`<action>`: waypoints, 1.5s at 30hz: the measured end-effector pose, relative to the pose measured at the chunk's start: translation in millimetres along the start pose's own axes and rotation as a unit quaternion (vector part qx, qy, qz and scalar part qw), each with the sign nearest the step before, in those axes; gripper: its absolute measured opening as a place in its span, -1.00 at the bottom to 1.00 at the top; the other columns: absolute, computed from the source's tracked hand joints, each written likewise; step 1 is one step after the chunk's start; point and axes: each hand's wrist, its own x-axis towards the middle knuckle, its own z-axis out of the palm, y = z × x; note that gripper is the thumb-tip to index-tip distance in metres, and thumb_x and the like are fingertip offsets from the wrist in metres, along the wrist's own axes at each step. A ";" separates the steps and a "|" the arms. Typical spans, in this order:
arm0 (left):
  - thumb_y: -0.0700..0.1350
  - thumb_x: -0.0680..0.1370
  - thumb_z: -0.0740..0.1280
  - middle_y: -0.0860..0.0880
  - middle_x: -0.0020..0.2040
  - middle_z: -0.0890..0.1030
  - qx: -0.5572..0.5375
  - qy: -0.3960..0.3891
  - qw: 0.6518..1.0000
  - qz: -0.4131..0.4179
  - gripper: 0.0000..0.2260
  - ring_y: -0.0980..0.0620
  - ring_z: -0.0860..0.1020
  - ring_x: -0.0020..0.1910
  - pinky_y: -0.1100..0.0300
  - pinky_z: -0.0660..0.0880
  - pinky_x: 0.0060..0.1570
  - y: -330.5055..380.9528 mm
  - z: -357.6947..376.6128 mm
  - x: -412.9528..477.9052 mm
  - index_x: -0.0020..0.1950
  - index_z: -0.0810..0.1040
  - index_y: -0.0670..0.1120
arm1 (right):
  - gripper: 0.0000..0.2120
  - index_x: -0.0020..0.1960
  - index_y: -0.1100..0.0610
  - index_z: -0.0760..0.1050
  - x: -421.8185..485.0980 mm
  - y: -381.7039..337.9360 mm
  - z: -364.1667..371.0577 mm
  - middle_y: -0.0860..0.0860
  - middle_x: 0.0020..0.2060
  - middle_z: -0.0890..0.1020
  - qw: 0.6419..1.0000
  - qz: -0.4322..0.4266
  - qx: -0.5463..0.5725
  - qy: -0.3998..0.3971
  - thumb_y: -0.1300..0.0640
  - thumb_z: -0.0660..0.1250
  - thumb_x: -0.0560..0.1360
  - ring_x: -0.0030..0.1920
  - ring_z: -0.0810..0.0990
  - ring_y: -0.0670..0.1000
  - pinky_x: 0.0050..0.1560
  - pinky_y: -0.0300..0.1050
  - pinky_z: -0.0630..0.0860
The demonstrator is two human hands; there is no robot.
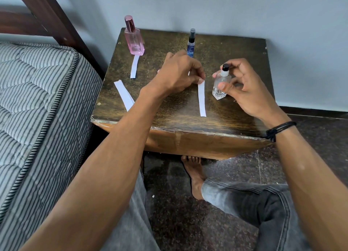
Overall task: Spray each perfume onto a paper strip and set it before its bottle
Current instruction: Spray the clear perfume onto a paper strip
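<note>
Head view: three bottles [134, 40], three paper strips [201, 99].

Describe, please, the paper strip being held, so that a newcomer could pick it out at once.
On the dark wooden table, look just left of the clear bottle that the right hand grips. The held strip hangs from the left hand, pinched at its top. The other two visible strips lie untouched farther left.
</note>
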 end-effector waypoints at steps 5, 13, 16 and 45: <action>0.05 0.49 0.48 0.20 -0.13 0.60 0.005 -0.003 1.000 -0.001 -0.87 0.13 0.33 0.07 0.02 0.24 0.18 0.0 0.3 0.4 0.03 0.70 0.12 | -0.64 0.33 0.00 0.32 -1.5 -3.6 -2.1 -0.14 0.31 0.61 1.000 -0.002 0.009 -0.026 0.11 0.38 0.62 0.13 0.64 0.15 0.21 0.06 0.61; 0.06 0.50 0.46 0.19 -0.09 0.64 -0.018 0.032 0.999 -0.001 -0.87 0.10 0.34 0.06 0.05 0.30 0.12 -0.3 -7.8 -1.0 0.02 0.71 0.12 | -0.54 0.42 0.07 0.25 -3.4 -5.7 -2.6 -0.06 0.37 0.55 0.998 0.002 -0.013 -0.067 0.22 0.36 0.61 0.24 0.62 -0.05 0.18 -0.27 0.54; 0.04 0.52 0.46 0.20 -0.11 0.60 -0.042 0.050 0.998 -0.006 -0.87 0.07 0.38 0.09 0.13 0.33 0.06 -2.4 -19.0 -3.0 0.03 0.72 0.07 | -0.51 0.41 -0.01 0.24 -3.8 -6.1 -2.8 -0.02 0.37 0.53 0.998 0.005 -0.017 -0.067 0.21 0.39 0.59 0.27 0.61 -0.06 0.25 -0.12 0.55; -0.19 0.44 0.56 0.11 -0.04 0.66 -0.144 -0.024 0.989 -0.038 -0.79 0.10 0.66 -0.04 0.17 0.62 0.06 -27.2 -58.9 -28.4 0.05 0.68 -0.08 | -0.51 0.36 -0.05 0.48 2.1 -3.1 5.0 -0.08 0.22 0.65 0.995 0.052 -0.084 -0.009 0.01 0.54 0.48 0.22 0.60 -0.10 0.18 -0.06 0.59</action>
